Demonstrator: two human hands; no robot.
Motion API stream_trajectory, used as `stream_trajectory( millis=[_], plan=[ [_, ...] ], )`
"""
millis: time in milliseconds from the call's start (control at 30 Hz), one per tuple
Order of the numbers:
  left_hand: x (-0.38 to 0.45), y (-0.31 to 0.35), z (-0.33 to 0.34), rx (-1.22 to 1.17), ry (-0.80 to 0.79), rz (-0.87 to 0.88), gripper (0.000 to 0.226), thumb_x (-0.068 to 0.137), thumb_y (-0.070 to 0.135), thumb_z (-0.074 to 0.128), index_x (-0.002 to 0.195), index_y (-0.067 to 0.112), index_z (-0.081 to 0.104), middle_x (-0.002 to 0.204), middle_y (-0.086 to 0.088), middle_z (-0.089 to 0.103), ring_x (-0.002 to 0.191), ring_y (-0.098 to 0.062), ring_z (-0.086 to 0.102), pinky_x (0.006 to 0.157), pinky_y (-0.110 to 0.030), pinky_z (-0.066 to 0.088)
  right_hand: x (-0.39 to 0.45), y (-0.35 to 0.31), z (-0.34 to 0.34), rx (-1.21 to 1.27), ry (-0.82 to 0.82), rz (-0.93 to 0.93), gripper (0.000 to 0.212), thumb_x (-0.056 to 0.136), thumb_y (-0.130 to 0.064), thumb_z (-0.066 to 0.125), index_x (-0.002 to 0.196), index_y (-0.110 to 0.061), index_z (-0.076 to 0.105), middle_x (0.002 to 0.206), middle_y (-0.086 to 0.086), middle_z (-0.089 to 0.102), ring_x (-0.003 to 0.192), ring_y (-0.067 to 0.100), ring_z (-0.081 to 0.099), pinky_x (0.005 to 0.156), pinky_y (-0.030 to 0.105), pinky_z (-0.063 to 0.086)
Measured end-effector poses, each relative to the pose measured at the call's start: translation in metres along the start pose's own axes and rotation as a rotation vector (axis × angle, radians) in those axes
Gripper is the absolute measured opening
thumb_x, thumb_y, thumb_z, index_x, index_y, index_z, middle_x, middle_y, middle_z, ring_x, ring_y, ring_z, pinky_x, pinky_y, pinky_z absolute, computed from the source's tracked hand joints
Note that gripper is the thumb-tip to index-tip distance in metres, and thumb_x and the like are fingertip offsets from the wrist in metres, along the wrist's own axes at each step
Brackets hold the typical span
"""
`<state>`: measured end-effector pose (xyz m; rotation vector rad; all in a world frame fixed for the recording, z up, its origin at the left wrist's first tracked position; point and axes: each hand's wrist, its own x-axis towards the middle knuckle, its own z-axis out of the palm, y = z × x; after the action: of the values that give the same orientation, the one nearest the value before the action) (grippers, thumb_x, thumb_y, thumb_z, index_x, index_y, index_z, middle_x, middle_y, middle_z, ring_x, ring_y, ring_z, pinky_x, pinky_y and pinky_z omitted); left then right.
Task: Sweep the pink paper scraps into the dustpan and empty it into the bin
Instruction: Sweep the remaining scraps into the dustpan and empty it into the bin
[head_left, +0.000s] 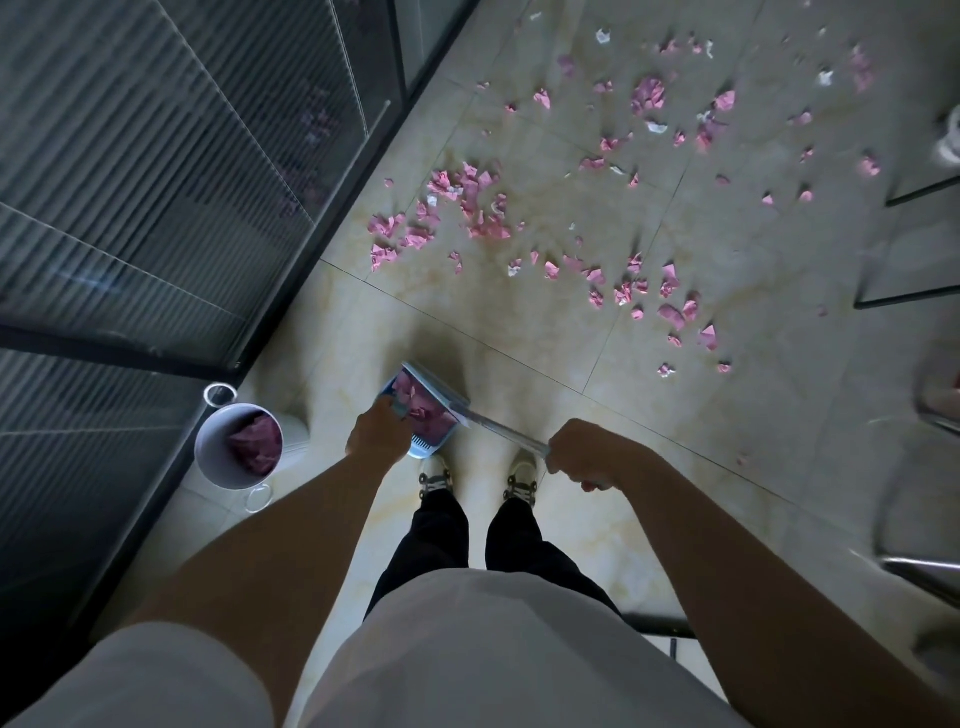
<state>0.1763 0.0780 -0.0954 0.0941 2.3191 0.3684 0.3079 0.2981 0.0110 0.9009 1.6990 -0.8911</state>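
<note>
Some pink paper scraps (426, 410) in blue dustpan (423, 402), L hand (378, 431) gripping its near edge, R hand (582, 457) clamped on broom handle (501, 428), white bin (239, 447) just left w/ pink scraps inside, many scraps (571, 208) on tile floor (675, 415) well ahead.

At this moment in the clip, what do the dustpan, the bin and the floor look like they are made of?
The dustpan looks like light blue moulded plastic with a smooth, slightly glossy rim. The bin is white and smooth-walled, probably plastic, though painted metal cannot be ruled out. The floor appears to be polished cream ceramic or stone tile: thin grout lines, marbled veining and soft reflections.
</note>
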Motion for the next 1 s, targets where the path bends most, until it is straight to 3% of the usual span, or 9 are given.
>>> stream_trajectory(
  millis=[67,133,367,600,667,734,800,900,1000],
  plan=[
    [0.001,0.0,0.001,-0.002,-0.002,0.003,0.031,0.092,0.024,0.045,0.119,0.01,0.052,0.109,-0.016,0.064,0.087,-0.031,0.058,0.071,-0.033,0.043,-0.01,0.002,-0.011,0.09,0.025,0.019,0.011,0.086,-0.004,0.052,0.076,-0.007,0.057,0.059,0.008,0.045,0.04,0.017,0.039,0.038,0.014,0.026],
    [0.001,0.001,0.0,-0.01,-0.008,-0.007,0.032,0.091,0.024,0.045,0.119,0.01,0.053,0.111,-0.017,0.064,0.095,-0.035,0.06,0.074,-0.034,0.044,-0.018,0.004,-0.018,0.131,0.028,0.021,0.015,0.085,-0.005,0.054,0.07,-0.008,0.052,0.057,0.006,0.039,0.039,0.016,0.033,0.039,0.014,0.024],
    [-0.004,-0.003,-0.008,-0.045,0.024,-0.013,0.029,0.091,0.027,0.05,0.113,0.01,0.056,0.11,-0.015,0.066,0.099,-0.034,0.061,0.079,-0.033,0.045,-0.012,0.013,-0.025,0.167,0.098,0.02,0.006,0.083,-0.008,0.053,0.078,-0.008,0.056,0.06,0.008,0.042,0.041,0.018,0.039,0.045,0.019,0.025],
    [-0.027,-0.009,-0.018,-0.175,0.135,-0.118,0.035,0.09,0.025,0.055,0.12,0.007,0.058,0.116,-0.017,0.065,0.106,-0.036,0.06,0.087,-0.037,0.048,0.003,0.017,-0.02,0.172,0.185,-0.011,0.015,0.084,-0.01,0.05,0.092,-0.002,0.059,0.065,0.008,0.048,0.042,0.016,0.047,0.041,0.015,0.028],
    [-0.038,-0.013,-0.02,-0.242,0.17,-0.167,0.032,0.089,0.024,0.056,0.115,0.006,0.059,0.107,-0.017,0.067,0.097,-0.037,0.063,0.083,-0.038,0.051,0.007,0.016,-0.018,0.163,0.203,-0.023,0.012,0.084,-0.01,0.05,0.091,-0.004,0.057,0.065,0.008,0.048,0.039,0.015,0.047,0.039,0.013,0.029],
    [-0.052,-0.014,-0.022,-0.437,0.149,-0.221,0.024,0.089,0.023,0.056,0.107,0.007,0.058,0.081,-0.013,0.064,0.069,-0.033,0.063,0.06,-0.033,0.052,0.011,0.016,-0.018,0.171,0.218,-0.034,0.008,0.086,-0.01,0.052,0.089,-0.004,0.055,0.063,0.009,0.046,0.031,0.013,0.046,0.037,0.011,0.028],
    [-0.07,-0.014,-0.026,-0.756,0.059,-0.241,0.016,0.089,0.018,0.057,0.102,0.01,0.053,0.063,-0.007,0.049,0.046,-0.02,0.043,0.045,-0.024,0.035,0.012,0.015,-0.019,0.188,0.22,-0.041,0.006,0.088,-0.009,0.052,0.088,-0.003,0.054,0.06,0.009,0.043,0.026,0.012,0.043,0.034,0.011,0.028],
    [-0.101,-0.013,-0.036,-1.063,-0.049,-0.187,0.012,0.088,0.012,0.059,0.089,0.016,0.047,0.062,-0.004,0.041,0.046,-0.013,0.033,0.046,-0.022,0.028,0.014,0.014,-0.021,0.165,0.216,-0.079,0.008,0.09,-0.006,0.05,0.088,-0.001,0.056,0.06,0.01,0.045,0.033,0.014,0.045,0.037,0.014,0.029],
    [-0.125,-0.011,-0.045,-1.224,-0.069,-0.184,0.016,0.088,0.01,0.055,0.098,0.014,0.043,0.068,-0.008,0.05,0.046,-0.014,0.041,0.046,-0.022,0.034,0.017,0.012,-0.018,0.1,0.208,-0.109,0.01,0.09,-0.004,0.048,0.091,0.001,0.057,0.062,0.012,0.048,0.043,0.018,0.049,0.038,0.014,0.03]
  ],
)
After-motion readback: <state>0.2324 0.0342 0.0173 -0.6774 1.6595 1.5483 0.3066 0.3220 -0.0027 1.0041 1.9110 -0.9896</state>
